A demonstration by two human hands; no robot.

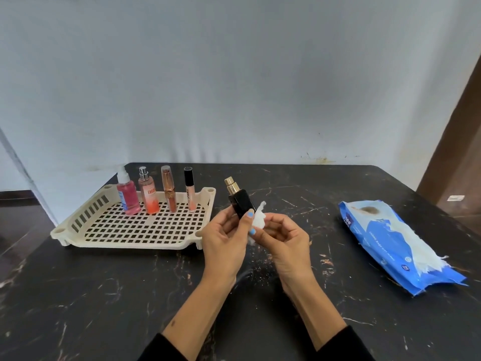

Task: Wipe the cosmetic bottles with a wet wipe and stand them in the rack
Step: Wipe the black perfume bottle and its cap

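Observation:
My left hand [226,242] grips a black bottle [240,203] with a gold sprayer top, held tilted above the table. My right hand [285,241] pinches a crumpled white wet wipe [259,220] against the bottle's right side. To the left lies a cream perforated rack [109,230]. Along its far edge stand a pink spray bottle [127,195], a peach mist bottle [149,196], a copper-capped tube [169,191] and a black-capped lip gloss [190,190].
A blue wet-wipe pack [395,243] lies torn open at the right of the black marble table [104,295], with white wipe sticking out. A pale wall stands behind the table. A brown door frame is at far right.

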